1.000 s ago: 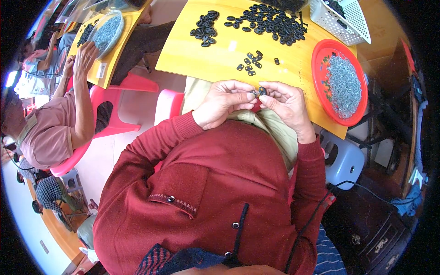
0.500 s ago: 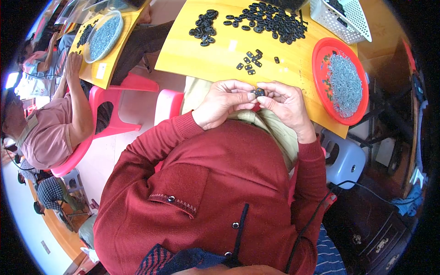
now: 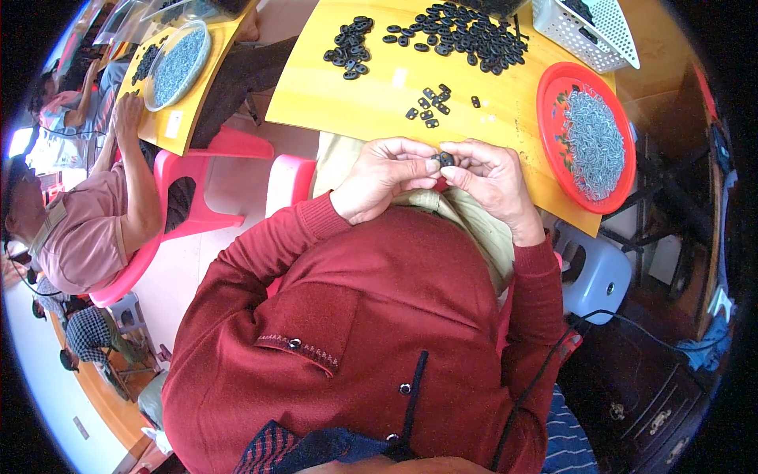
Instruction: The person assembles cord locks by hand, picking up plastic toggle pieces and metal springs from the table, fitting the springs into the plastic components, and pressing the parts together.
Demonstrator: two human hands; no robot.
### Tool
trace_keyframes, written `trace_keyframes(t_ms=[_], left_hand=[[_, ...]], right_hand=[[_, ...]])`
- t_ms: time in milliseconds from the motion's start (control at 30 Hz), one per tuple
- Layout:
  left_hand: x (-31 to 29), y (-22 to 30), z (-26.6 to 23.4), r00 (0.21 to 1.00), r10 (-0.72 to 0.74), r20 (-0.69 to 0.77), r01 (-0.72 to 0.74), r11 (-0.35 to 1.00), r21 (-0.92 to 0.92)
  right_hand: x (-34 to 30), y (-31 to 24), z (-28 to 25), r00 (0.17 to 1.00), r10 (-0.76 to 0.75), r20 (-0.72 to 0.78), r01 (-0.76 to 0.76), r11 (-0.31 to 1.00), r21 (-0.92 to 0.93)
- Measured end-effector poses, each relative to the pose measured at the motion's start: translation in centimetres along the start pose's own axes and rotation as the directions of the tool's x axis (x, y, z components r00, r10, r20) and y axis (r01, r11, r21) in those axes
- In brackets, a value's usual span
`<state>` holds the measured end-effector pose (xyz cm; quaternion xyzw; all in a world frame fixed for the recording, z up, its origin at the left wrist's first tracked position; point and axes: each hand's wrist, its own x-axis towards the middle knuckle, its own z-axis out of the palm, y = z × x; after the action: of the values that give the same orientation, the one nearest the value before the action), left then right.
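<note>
Close to the near edge of the yellow table (image 3: 316, 103), my left hand (image 3: 388, 175) and my right hand (image 3: 496, 182) meet. Both are closed, pinching a small black oval part (image 3: 446, 159) with holes between thumbs and fingertips. The fingers hide much of it, and any screw in it cannot be made out. Just beyond my hands lies a small group of black rectangular pieces (image 3: 430, 101). A red plastic tray (image 3: 546, 142) full of silvery screws (image 3: 594, 146) stands to the right of my right hand.
Farther back are a large heap of black oval parts (image 3: 474, 35) and a smaller heap (image 3: 347, 49). A white perforated basket (image 3: 604, 51) stands at the far right. A blue stool (image 3: 596, 272) is at lower right; at left a person (image 3: 95, 213) sits on a pink chair (image 3: 197, 170).
The black part has turned slightly between my fingertips. Both hands keep nearly the same place and grip.
</note>
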<state>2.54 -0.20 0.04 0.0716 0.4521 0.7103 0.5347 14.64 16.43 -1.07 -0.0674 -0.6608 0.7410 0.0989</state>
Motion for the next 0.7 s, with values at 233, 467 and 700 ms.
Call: trace_keyframes(t_ms=[233,467,700], left_hand=[[0.08,-0.16,-0.27,1.000,-0.011,-0.003,0.011,1.000,0.017],[0.02,-0.16,-0.25,1.000,-0.004,-0.001,0.004,1.000,0.027],[-0.04,-0.13,-0.15,1.000,-0.005,-0.014,0.006,0.999,0.036]], right_hand=[[-0.06,-0.01,-0.30,0.999,0.014,0.041,-0.014,1.000,0.004],[-0.06,-0.36,-0.23,0.998,0.044,0.036,-0.043,0.999,-0.007],[-0.09,-0.50,-0.21,0.998,0.059,0.033,-0.060,0.998,0.002]])
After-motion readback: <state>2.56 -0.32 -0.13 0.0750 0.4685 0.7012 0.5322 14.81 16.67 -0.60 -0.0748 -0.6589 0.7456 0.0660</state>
